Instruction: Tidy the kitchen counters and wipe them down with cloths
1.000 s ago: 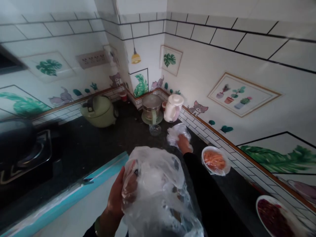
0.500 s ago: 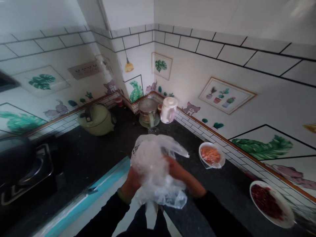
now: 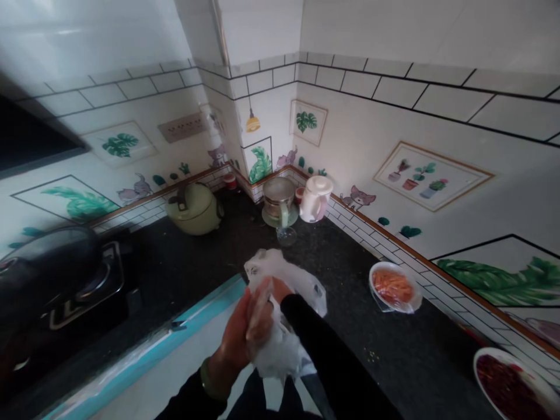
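Observation:
A crumpled, translucent white plastic bag [image 3: 301,280] hangs between my hands, over the front edge of the dark counter. My left hand [image 3: 236,329] is closed on the left side of the bag, thumb up. From the right, my right hand [image 3: 279,287] reaches across into the bag's folds, close against the left hand. Plastic film covers its fingers, so their grip does not show clearly. What the bag contains, if anything, cannot be made out.
On the right stand a film-covered bowl of orange shreds [image 3: 392,287] and a dish of dark red shreds [image 3: 507,382]. A glass pot [image 3: 279,195], white pitcher [image 3: 315,199] and green cooker [image 3: 195,210] fill the corner. A lidded pan [image 3: 52,256] sits on the stove at left.
My right hand has moved left from the bag's right side into its folds, against my left hand. The bag is less bunched up. The view has swung slightly left.

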